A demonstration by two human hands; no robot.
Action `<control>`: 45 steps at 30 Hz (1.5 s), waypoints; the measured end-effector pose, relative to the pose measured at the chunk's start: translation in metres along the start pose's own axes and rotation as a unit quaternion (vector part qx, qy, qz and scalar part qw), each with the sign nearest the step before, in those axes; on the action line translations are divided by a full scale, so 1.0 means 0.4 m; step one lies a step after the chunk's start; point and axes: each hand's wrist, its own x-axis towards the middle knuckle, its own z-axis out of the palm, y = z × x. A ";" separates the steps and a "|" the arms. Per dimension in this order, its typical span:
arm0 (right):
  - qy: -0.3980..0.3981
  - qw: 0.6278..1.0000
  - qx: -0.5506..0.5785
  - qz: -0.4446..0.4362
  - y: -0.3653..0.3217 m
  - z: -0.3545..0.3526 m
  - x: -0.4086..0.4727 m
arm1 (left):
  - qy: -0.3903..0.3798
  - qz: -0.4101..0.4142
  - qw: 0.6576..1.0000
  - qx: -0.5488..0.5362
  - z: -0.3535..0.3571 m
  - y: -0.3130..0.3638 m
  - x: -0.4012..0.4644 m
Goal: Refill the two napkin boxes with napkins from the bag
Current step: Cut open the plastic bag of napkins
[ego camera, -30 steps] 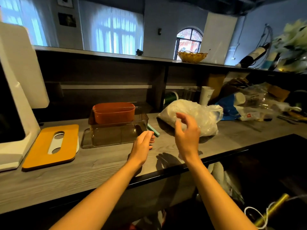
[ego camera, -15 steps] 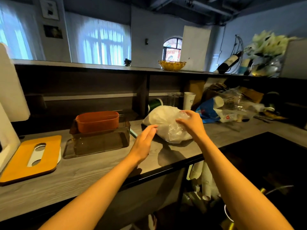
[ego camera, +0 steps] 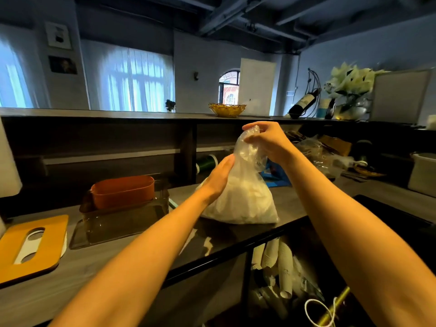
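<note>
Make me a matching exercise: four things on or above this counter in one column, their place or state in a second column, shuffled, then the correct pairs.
Things
1. plastic bag
2. orange box
3. yellow lid
4. gold basket

Places or states
A. on the upper shelf
B. flat on the counter, far left
C. top pinched by the right hand
D. sitting in a clear box

Pairs: 1-C, 2-D, 3-B, 4-A

Left hand (ego camera: 218, 179) fingertips hidden behind bag (ego camera: 243, 199); napkins inside only a white mass through cloudy plastic, count unreadable. Orange lid (ego camera: 33, 249) cut off by left edge, clear box (ego camera: 122, 223) base partly behind left forearm. Clutter far right on worktop (ego camera: 295, 204) too dark and blurred to identify.
</note>
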 end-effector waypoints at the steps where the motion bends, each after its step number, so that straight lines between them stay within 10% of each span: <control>1: -0.003 1.000 0.023 0.007 -0.002 -0.004 0.006 | 0.016 0.023 0.999 0.044 0.006 0.011 0.001; 8: 0.024 0.994 0.093 0.044 0.026 -0.036 0.001 | 0.134 0.056 0.984 0.101 -0.027 -0.002 0.012; 18: 0.021 0.963 0.212 0.164 0.066 -0.053 -0.102 | 0.288 -0.098 0.942 -0.142 -0.130 -0.013 0.088; 24: -0.149 0.970 0.108 0.158 0.101 0.070 -0.173 | 0.251 -0.090 0.948 -0.176 -0.104 0.041 0.032; 30: -0.046 0.988 0.080 0.125 0.133 0.141 -0.168 | 0.179 -0.062 0.977 -0.103 -0.145 0.018 0.000; 37: 0.135 0.972 0.068 0.182 0.146 0.086 -0.090 | 0.272 -0.046 0.961 0.015 -0.241 -0.025 -0.014; 45: 0.022 0.967 0.045 0.249 0.186 0.068 -0.107 | 0.064 -0.096 0.993 0.002 -0.213 -0.031 -0.034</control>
